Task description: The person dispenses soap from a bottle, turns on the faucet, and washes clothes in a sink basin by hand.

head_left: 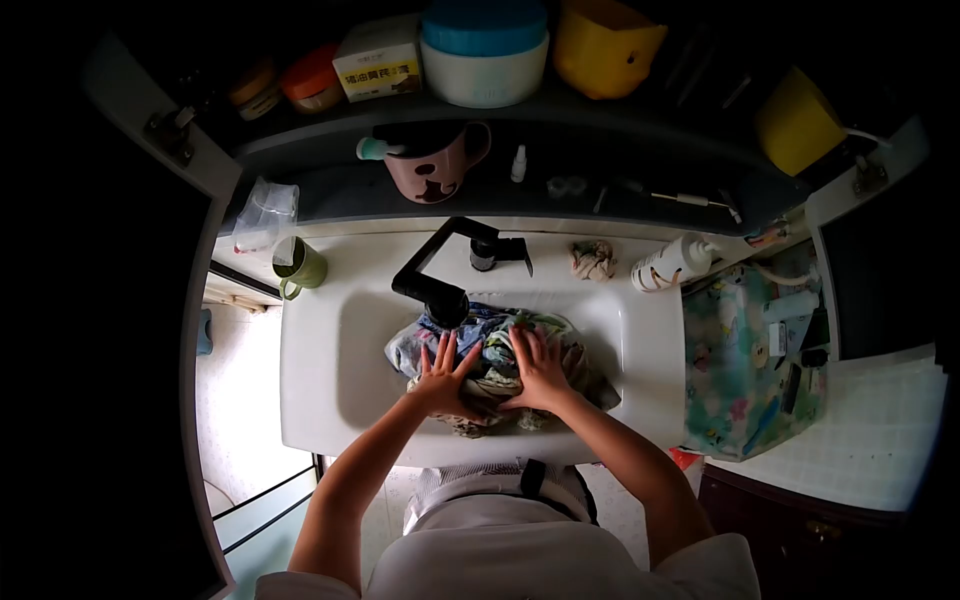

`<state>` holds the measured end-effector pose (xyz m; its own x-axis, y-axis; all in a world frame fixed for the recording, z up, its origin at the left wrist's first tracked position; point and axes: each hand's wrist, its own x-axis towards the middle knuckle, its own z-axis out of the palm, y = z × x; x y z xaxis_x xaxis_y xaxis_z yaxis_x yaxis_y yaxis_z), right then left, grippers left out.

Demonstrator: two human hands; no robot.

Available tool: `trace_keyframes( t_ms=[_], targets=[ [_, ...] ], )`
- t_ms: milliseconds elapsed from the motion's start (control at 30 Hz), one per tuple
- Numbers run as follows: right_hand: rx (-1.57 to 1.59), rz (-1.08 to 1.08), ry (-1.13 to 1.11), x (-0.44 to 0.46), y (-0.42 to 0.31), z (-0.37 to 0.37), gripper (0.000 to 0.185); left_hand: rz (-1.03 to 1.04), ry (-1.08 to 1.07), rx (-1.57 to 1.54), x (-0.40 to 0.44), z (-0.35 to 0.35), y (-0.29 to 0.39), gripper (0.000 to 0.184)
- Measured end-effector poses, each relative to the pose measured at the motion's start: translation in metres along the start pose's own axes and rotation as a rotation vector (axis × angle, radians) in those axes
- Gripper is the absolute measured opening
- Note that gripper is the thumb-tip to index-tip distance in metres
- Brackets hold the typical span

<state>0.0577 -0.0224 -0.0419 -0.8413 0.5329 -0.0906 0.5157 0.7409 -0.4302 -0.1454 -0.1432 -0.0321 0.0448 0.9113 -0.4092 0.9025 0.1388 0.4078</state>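
A bunched heap of patterned clothes (495, 385) fills the middle of the white sink (360, 375). My left hand (442, 382) lies on the left part of the heap, its fingers spread and pointing away from me. On the right part rests my right hand (538, 372), also with fingers apart. Both palms face down on the cloth, and neither hand grips it. The black faucet (430, 285) reaches over the sink, its spout end just beyond my left fingertips. Whether water runs from it I cannot tell.
A green mug (302, 268) stands on the sink's left rim. Behind the sink lie a crumpled cloth (592, 260) and a white pump bottle (672, 264). The dark shelf (340, 195) above carries a pink mug (432, 172). At right, a patterned cover (730, 390) bears small items.
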Motion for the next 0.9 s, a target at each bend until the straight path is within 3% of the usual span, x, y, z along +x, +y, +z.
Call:
trace_keyframes(
  t_ms=[167,200,300,333,467,500,533,567,600,700,733,900],
  targets=[
    [-0.069,0.138,-0.141,0.015,-0.001,0.043,0.149,-0.159,0.082,0.318,0.036,0.045,-0.003,0.142],
    [-0.077,0.146,-0.136,0.019,0.003,0.050,0.149,-0.213,-0.030,0.341,0.042,0.045,-0.002,0.124],
    [-0.093,0.215,-0.193,0.037,0.017,0.072,0.147,-0.342,0.001,0.397,0.069,0.066,-0.004,0.096],
    [-0.119,0.233,-0.194,0.044,0.022,0.080,0.146,-0.410,-0.151,0.279,0.075,0.048,0.006,0.088],
    [-0.116,0.258,-0.173,0.049,0.033,0.093,0.146,-0.470,-0.151,0.351,0.092,0.072,-0.004,0.085],
    [-0.113,0.254,-0.140,0.049,0.033,0.097,0.146,-0.437,-0.140,0.349,0.086,0.065,-0.001,0.086],
    [-0.178,0.276,-0.282,0.049,0.019,0.069,0.145,-0.406,-0.129,0.348,0.077,0.052,0.004,0.087],
    [-0.154,0.247,-0.235,0.046,0.022,0.069,0.145,-0.376,-0.114,0.347,0.072,0.043,0.006,0.088],
    [-0.128,0.214,-0.190,0.041,0.023,0.069,0.145,-0.342,0.019,0.401,0.064,0.043,0.006,0.109],
    [0.027,0.149,-0.042,0.020,0.012,0.067,0.142,-0.182,0.104,0.217,0.040,0.027,0.005,0.125],
    [0.088,0.130,0.012,0.018,0.005,0.054,0.140,-0.141,0.129,0.175,0.036,0.026,0.001,0.141],
    [-0.049,-0.113,0.003,0.022,-0.022,0.010,0.138,-0.095,0.160,0.108,0.024,0.010,-0.005,0.145]
  ],
)
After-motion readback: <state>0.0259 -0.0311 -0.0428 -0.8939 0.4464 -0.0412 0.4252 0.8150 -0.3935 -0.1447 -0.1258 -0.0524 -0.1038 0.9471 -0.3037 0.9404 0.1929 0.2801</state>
